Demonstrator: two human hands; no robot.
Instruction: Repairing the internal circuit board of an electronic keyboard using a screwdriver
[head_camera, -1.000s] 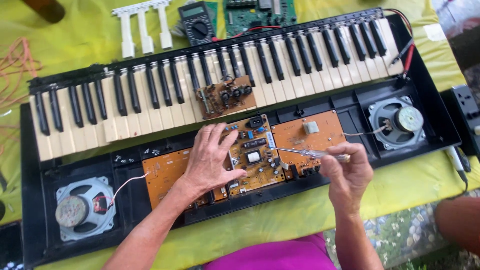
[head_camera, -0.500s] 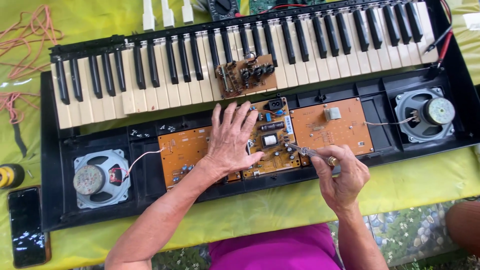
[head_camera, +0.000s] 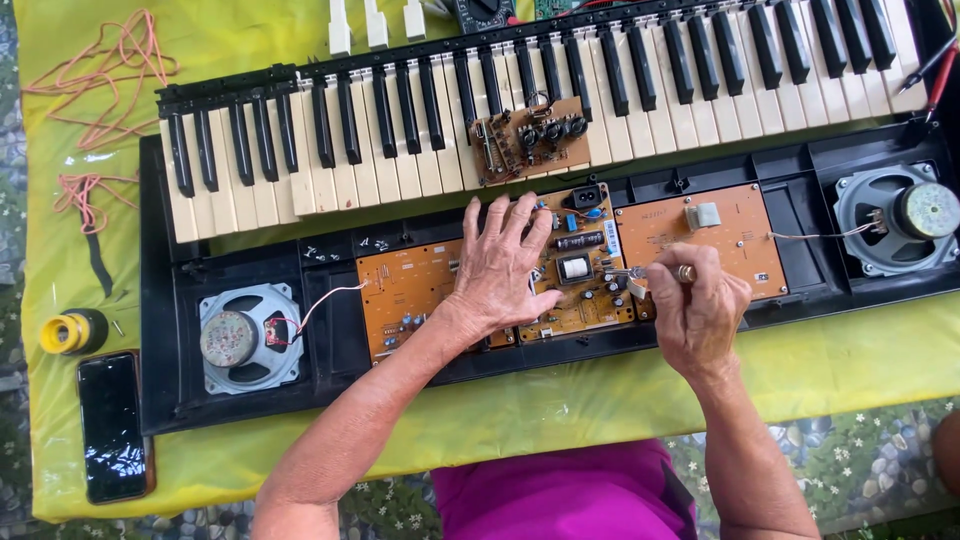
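My left hand (head_camera: 500, 262) lies flat over the middle circuit board (head_camera: 580, 270), so the parts under my palm and fingers are hidden. The thin metal tool (head_camera: 628, 272) vanishes into my right hand (head_camera: 695, 310); its handle stays unseen. Beyond my fingertips, the keyboard's keys (head_camera: 560, 110) run off the top edge.

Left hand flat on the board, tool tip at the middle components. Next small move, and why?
Probably keep the left hand pressing the orange circuit board and ease the thin metal tool in the right hand slightly left: its tip sits right beside the crowded components.
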